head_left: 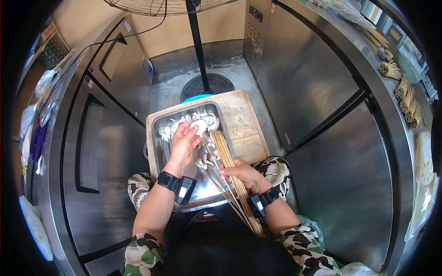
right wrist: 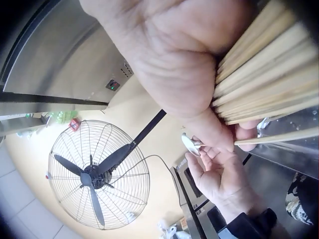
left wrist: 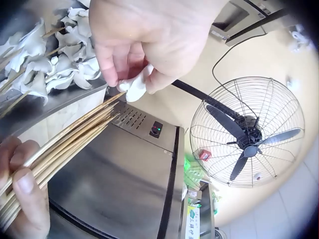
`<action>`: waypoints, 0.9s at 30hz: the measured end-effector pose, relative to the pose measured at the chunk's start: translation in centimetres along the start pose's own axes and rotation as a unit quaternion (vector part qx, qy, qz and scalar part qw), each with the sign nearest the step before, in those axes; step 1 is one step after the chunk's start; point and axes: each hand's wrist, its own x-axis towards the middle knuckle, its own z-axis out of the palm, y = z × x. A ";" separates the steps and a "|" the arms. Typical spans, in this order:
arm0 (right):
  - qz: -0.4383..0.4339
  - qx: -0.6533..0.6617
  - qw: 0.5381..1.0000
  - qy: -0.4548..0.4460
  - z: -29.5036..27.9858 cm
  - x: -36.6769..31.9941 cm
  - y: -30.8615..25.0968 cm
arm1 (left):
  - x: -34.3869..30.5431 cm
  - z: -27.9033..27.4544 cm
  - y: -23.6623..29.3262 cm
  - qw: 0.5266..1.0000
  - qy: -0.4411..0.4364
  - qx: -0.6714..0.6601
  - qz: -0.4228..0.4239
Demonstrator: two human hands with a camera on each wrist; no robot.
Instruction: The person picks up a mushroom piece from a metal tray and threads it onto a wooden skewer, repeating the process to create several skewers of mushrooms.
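The left hand pinches a white mushroom piece between thumb and fingers, above the metal tray. In the left wrist view that piece meets the tip of one skewer. The right hand grips a thick bundle of wooden skewers, with one skewer standing apart from the bundle under its thumb. White mushroom pieces lie at the far end of the tray, some of them on skewers. Part of the bundle is hidden inside the right palm.
Beneath the tray is a wooden board. A black-poled fan stands beyond it. Steel cabinets flank both sides, with skewer bundles on the right counter. The person's knees are beside the board.
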 end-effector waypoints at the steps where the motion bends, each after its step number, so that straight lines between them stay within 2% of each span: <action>1: 0.003 0.009 1.000 -0.001 0.1 -0.1 -0.1 | -0.1 0.1 0.0 1.000 0.003 -0.006 -0.004; 8: 0.004 0.030 0.999 -0.018 0.4 -0.1 -0.4 | -1.1 0.7 0.5 1.000 -0.007 -0.001 -0.014; 22: -0.008 0.013 1.000 0.014 0.5 -0.1 -0.3 | -2.8 1.0 0.2 0.999 -0.005 0.007 -0.032; 27: -0.017 0.013 0.999 0.030 0.1 0.1 0.0 | -4.9 0.9 -2.3 0.996 -0.020 0.046 -0.078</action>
